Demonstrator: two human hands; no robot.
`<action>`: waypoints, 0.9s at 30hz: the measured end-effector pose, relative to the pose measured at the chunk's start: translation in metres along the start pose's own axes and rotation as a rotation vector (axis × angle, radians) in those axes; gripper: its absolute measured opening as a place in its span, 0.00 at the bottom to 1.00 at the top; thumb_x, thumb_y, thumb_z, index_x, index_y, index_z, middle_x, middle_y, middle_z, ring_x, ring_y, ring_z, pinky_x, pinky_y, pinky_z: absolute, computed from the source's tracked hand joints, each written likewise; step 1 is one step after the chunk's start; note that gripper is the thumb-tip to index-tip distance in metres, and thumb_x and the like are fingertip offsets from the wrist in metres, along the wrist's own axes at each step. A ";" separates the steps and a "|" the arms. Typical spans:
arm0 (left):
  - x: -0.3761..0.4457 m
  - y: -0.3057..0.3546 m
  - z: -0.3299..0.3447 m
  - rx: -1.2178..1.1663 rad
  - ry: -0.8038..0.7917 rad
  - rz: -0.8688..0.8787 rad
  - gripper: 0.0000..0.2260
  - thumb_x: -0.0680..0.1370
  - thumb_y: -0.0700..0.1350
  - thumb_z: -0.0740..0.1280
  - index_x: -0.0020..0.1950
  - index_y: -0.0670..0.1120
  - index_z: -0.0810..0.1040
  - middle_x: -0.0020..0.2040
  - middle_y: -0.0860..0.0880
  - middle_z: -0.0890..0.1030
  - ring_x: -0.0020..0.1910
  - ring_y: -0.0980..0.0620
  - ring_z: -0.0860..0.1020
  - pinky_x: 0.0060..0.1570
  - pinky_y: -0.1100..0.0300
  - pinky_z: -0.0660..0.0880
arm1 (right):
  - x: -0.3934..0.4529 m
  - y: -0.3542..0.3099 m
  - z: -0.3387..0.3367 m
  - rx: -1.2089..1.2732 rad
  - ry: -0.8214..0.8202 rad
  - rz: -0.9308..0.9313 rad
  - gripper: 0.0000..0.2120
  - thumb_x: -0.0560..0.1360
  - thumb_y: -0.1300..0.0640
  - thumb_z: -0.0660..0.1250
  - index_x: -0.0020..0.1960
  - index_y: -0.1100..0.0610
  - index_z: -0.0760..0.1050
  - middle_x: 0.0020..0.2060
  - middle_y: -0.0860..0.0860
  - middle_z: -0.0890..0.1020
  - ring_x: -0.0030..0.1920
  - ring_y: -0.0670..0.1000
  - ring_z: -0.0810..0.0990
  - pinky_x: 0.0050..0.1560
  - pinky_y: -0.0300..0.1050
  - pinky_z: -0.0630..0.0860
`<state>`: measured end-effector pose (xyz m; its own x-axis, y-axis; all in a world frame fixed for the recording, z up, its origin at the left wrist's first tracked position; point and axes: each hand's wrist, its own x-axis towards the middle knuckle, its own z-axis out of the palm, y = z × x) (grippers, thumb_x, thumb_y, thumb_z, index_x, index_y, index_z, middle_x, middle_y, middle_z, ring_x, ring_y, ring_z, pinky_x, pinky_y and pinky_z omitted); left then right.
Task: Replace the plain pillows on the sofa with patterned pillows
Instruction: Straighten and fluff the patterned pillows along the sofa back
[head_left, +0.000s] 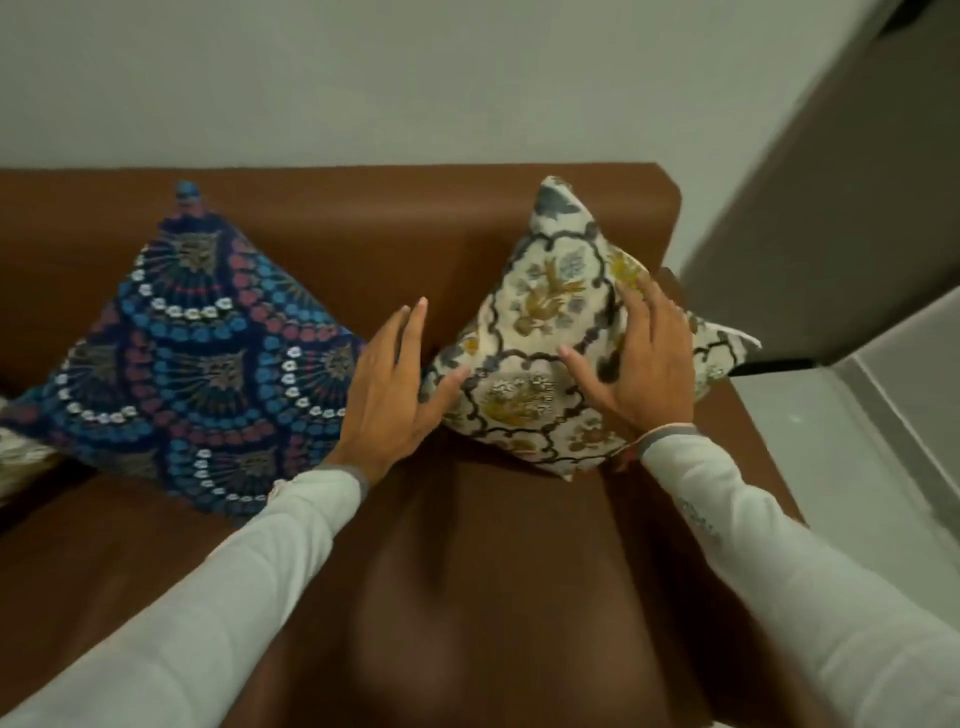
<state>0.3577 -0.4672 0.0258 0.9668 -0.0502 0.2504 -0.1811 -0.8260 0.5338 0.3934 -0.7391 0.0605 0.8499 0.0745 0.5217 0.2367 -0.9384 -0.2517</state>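
- Patterned pillows sit on the brown sofa (467, 571) in your head view: a cream floral pillow (540, 332) stands on one corner at the right end, leaning against the backrest beside the armrest.
- A dark blue fan-patterned pillow (197, 364) stands on its corner to the left of it, also against the backrest; the two are close at their side corners.
- Your right hand (649, 364) lies flat on the cream pillow's right half, fingers (636, 306) spread and extended, thumb pointing left across the fabric.
- Your left hand (389, 384) rests at the pillow's left corner, fingers straight and close together, thumb touching the cream fabric; neither hand pinches anything.
- Both arms wear pale long sleeves (260, 571).
- A sliver of another patterned fabric (15, 452) shows at the far left edge.
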 end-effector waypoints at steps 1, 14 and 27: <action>0.012 0.010 0.012 -0.068 -0.040 -0.038 0.40 0.80 0.70 0.54 0.85 0.47 0.55 0.83 0.41 0.62 0.82 0.41 0.63 0.78 0.41 0.65 | 0.007 0.017 -0.003 0.007 -0.002 0.034 0.41 0.73 0.33 0.68 0.73 0.62 0.69 0.71 0.63 0.73 0.71 0.64 0.72 0.73 0.58 0.68; 0.074 0.031 0.097 -0.371 -0.062 -0.295 0.31 0.76 0.72 0.64 0.69 0.53 0.74 0.66 0.51 0.83 0.67 0.46 0.80 0.70 0.42 0.75 | 0.019 0.109 0.031 0.177 -0.265 0.264 0.37 0.75 0.26 0.59 0.69 0.54 0.73 0.60 0.53 0.82 0.60 0.57 0.80 0.67 0.63 0.72; 0.092 0.034 0.077 -0.127 -0.114 -0.230 0.32 0.80 0.69 0.60 0.75 0.49 0.69 0.65 0.45 0.77 0.66 0.41 0.74 0.70 0.43 0.69 | 0.017 0.102 0.044 0.131 -0.207 0.276 0.34 0.77 0.29 0.56 0.69 0.56 0.71 0.62 0.55 0.80 0.62 0.58 0.78 0.69 0.60 0.71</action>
<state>0.4544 -0.5430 0.0049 0.9979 0.0616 0.0219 0.0314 -0.7463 0.6649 0.4527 -0.8190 0.0080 0.9643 -0.0957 0.2470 0.0326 -0.8825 -0.4693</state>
